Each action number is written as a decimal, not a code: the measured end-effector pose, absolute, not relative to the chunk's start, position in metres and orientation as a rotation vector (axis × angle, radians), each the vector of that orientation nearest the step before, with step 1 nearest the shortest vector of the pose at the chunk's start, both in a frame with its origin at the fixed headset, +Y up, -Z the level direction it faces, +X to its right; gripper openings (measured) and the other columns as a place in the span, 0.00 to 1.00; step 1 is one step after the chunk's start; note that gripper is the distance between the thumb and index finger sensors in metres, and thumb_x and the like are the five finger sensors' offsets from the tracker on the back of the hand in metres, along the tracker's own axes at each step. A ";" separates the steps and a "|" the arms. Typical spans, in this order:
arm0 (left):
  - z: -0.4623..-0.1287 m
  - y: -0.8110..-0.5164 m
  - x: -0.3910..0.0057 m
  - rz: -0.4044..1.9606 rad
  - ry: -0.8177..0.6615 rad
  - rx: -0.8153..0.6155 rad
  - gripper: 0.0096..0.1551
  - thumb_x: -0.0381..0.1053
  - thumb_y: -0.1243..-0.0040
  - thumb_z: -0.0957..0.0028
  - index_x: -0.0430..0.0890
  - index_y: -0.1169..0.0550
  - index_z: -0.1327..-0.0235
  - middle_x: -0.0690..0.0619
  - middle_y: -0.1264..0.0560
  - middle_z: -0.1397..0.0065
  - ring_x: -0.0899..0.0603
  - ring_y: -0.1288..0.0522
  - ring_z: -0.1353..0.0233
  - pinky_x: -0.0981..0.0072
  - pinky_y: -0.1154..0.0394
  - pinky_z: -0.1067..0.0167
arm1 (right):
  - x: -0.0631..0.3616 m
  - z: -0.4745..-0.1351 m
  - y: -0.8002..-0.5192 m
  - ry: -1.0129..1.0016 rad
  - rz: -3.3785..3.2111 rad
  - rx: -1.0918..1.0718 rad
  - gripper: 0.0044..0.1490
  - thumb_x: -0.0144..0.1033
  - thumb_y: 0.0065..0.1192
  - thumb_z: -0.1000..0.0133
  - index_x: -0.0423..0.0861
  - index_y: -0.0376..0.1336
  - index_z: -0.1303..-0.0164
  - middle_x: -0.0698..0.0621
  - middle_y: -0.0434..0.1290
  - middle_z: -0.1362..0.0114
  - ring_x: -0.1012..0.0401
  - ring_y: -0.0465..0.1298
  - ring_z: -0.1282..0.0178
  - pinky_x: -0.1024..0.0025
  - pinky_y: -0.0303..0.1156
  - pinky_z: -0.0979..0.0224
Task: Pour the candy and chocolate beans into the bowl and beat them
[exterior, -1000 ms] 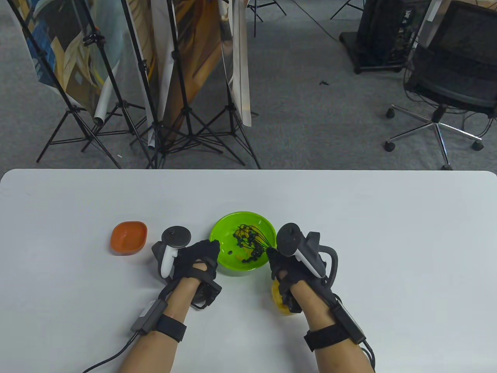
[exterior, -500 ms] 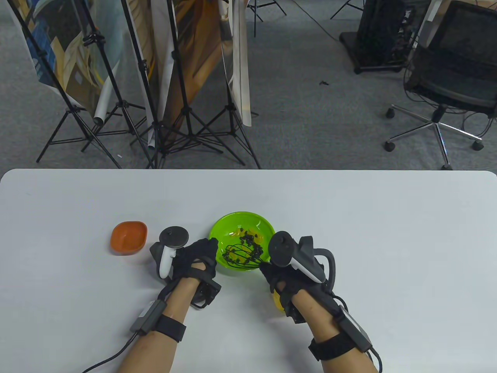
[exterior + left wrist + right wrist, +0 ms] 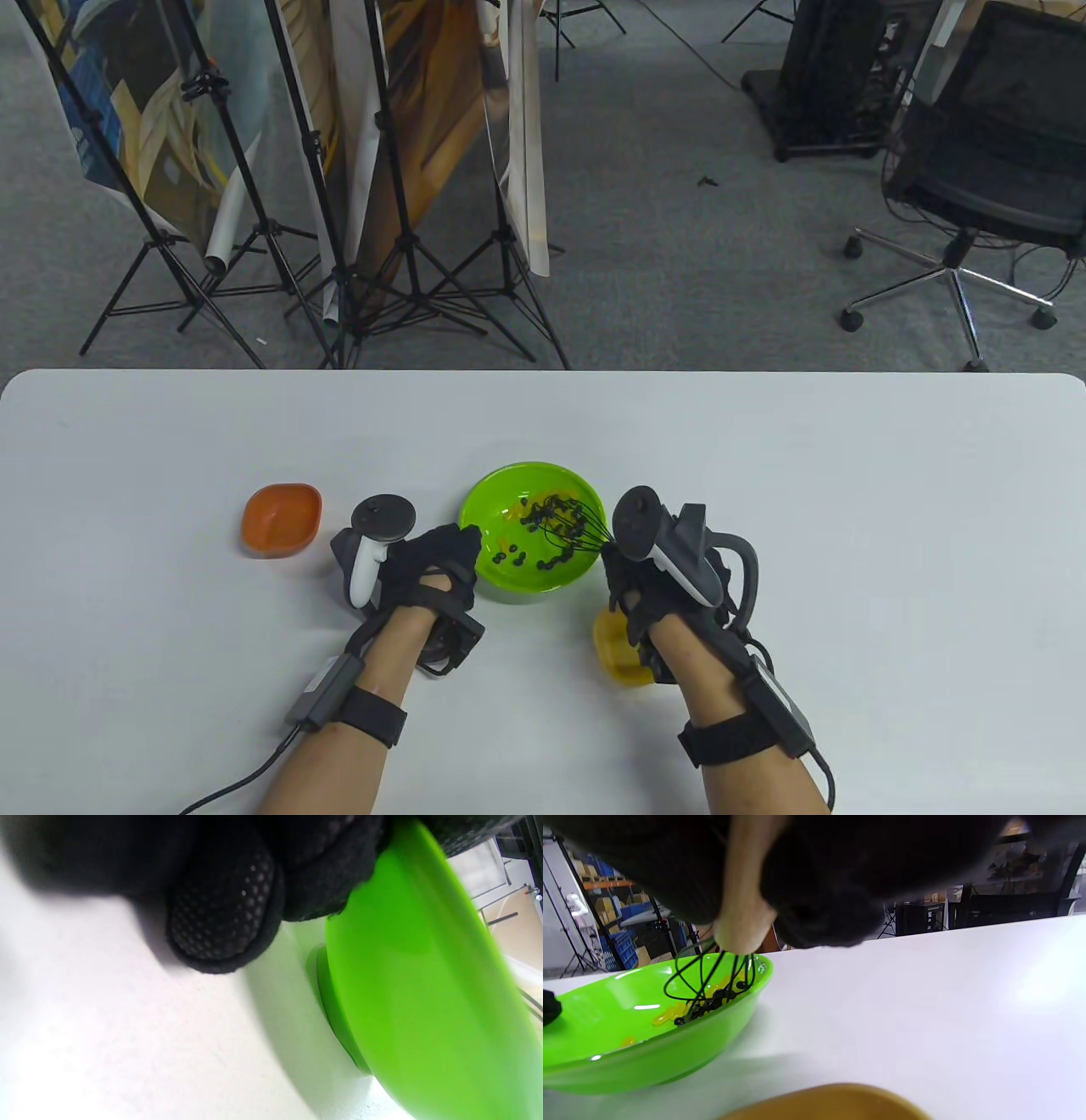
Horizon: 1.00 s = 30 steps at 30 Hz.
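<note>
A bright green bowl (image 3: 509, 492) sits mid-table and holds dark chocolate beans (image 3: 519, 556) and yellow candy (image 3: 515, 512). My right hand (image 3: 632, 577) grips the pale handle of a black wire whisk (image 3: 570, 528), whose wires dip into the bowl's right side among the beans. In the right wrist view the whisk (image 3: 710, 984) reaches down into the bowl (image 3: 649, 1052). My left hand (image 3: 433, 556) holds the bowl's left rim; the left wrist view shows a gloved fingertip (image 3: 222, 921) resting by the table next to the bowl's wall (image 3: 424, 984).
An orange dish (image 3: 281, 519) stands left of my left hand. A yellow dish (image 3: 618, 649) lies partly under my right wrist, also seen as the yellow dish (image 3: 831, 1103) at the bottom of the right wrist view. The table's (image 3: 848, 509) far edge borders tripods and a chair.
The whisk has swept from the bowl's near-left part to its right side, pushing beans along. My right hand moved right and slightly away. The left hand has stayed on the rim.
</note>
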<state>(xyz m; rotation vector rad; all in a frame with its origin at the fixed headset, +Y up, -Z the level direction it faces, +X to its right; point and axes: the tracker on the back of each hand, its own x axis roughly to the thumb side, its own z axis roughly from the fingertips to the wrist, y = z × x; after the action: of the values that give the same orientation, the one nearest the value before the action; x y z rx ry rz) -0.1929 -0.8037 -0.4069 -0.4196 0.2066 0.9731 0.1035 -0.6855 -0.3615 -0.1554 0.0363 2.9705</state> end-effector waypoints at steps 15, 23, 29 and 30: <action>-0.407 -0.804 -0.194 0.995 0.202 -0.435 0.24 0.67 0.47 0.49 0.48 0.20 0.62 0.63 0.16 0.72 0.51 0.11 0.66 0.67 0.14 0.71 | 0.076 -0.355 -0.703 0.111 2.833 0.091 0.35 0.56 0.68 0.48 0.39 0.77 0.47 0.44 0.84 0.67 0.59 0.79 0.88 0.62 0.80 0.86; -0.407 -0.804 -0.195 1.007 0.205 -0.430 0.25 0.68 0.47 0.49 0.48 0.19 0.63 0.62 0.16 0.73 0.51 0.11 0.66 0.66 0.14 0.71 | 0.092 -0.346 -0.679 0.164 2.886 0.139 0.34 0.56 0.74 0.50 0.40 0.78 0.48 0.43 0.85 0.66 0.56 0.79 0.87 0.60 0.80 0.83; -0.407 -0.805 -0.195 1.000 0.204 -0.430 0.24 0.68 0.47 0.49 0.48 0.19 0.63 0.62 0.16 0.74 0.51 0.11 0.66 0.66 0.14 0.71 | 0.112 -0.354 -0.672 0.130 2.938 -0.020 0.34 0.56 0.76 0.51 0.40 0.78 0.49 0.43 0.85 0.65 0.56 0.79 0.86 0.59 0.79 0.82; -0.408 -0.805 -0.195 0.997 0.203 -0.430 0.24 0.68 0.47 0.49 0.48 0.19 0.63 0.62 0.16 0.73 0.51 0.11 0.66 0.66 0.14 0.71 | 0.115 -0.355 -0.671 0.119 2.946 -0.035 0.34 0.56 0.76 0.51 0.41 0.78 0.49 0.43 0.85 0.65 0.56 0.79 0.86 0.59 0.79 0.82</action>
<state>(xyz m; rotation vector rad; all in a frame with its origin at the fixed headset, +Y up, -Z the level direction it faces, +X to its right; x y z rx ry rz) -0.1947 -0.8048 -0.4076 -0.4302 0.2032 0.9971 0.1152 -0.6713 -0.3553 -0.0349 0.1190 2.9465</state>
